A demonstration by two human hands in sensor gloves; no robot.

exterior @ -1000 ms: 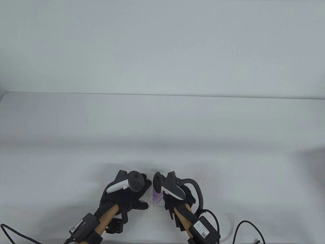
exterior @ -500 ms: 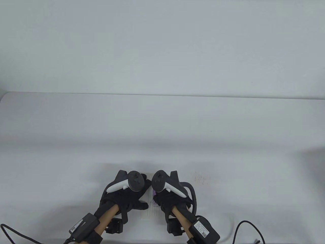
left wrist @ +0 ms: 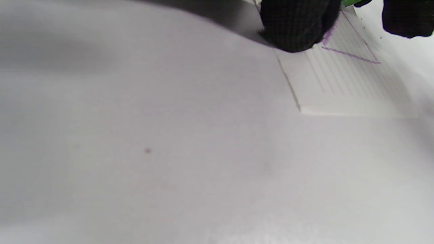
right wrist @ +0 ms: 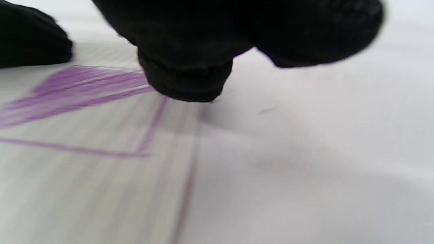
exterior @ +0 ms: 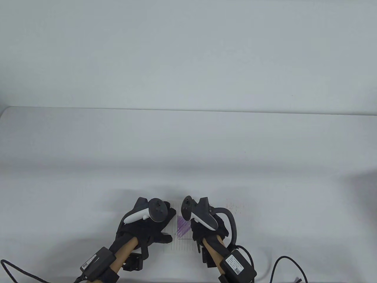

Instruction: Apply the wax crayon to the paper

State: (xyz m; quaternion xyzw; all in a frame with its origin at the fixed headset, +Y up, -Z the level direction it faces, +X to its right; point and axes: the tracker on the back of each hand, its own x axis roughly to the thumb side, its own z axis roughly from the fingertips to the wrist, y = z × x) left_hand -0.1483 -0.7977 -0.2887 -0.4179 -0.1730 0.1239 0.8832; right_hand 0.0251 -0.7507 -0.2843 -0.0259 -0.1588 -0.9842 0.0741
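A small lined paper (exterior: 184, 247) lies on the white table between my hands. It carries a purple crayon outline with a shaded patch (exterior: 183, 227), also clear in the right wrist view (right wrist: 78, 91). My left hand (exterior: 163, 225) rests flat on the paper's left part, and its thumb (left wrist: 298, 27) presses the sheet (left wrist: 346, 88). My right hand (exterior: 203, 228) is curled at the paper's right edge, its fingers (right wrist: 190, 67) touching down beside the shading. The crayon is hidden in that hand; only a green sliver (left wrist: 349, 2) shows.
Faint purple specks (exterior: 234, 207) mark the table right of the paper. Black cables (exterior: 282, 262) trail at the bottom right and bottom left. The table's far edge (exterior: 188, 110) meets a plain wall.
My right hand swept left over the shaded patch, then back to the right, uncovering it again. The left hand has stayed put on the paper.
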